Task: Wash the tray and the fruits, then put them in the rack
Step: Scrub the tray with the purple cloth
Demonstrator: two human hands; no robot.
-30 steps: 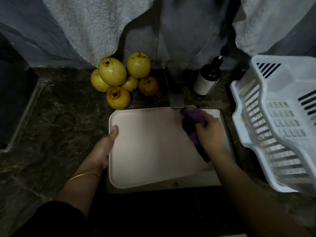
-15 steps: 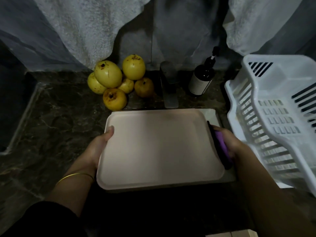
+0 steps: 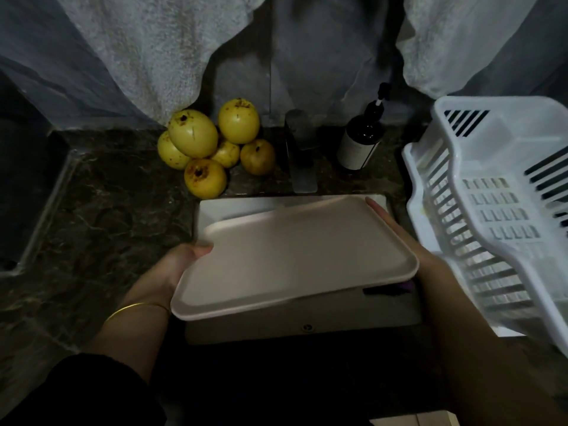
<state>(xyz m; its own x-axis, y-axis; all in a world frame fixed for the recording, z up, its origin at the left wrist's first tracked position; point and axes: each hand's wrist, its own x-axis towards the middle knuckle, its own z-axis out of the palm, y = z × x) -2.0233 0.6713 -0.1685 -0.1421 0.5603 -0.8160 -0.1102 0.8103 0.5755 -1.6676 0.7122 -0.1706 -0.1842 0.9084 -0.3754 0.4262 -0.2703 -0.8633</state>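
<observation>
A pale pinkish-beige tray (image 3: pixel 292 256), rectangular with rounded corners and a low raised rim, sits over the white sink (image 3: pixel 307 321) and covers most of the basin. Its surface is plain and matte, and the dim light shows no clear water or suds. The left hand (image 3: pixel 181 265) grips the tray's left short edge, thumb on top and fingers underneath. The right hand (image 3: pixel 399 238) is at the right short edge with one finger lying along the rim. Its palm and thumb are hidden below the tray, so I cannot tell whether it clamps the tray or only supports it. A purple scrubber (image 3: pixel 396 287) shows under the near right corner, mostly covered, and whether the hand holds it is unclear. The tray's hollow face is up, and its long axis runs left to right, the right end swung somewhat farther away. Yellow fruits (image 3: pixel 212 146) are piled on the dark counter (image 3: pixel 92 210) beyond the sink, left of the faucet (image 3: pixel 301 161). The white rack (image 3: pixel 491 210) stands at right, cut off by the frame.
</observation>
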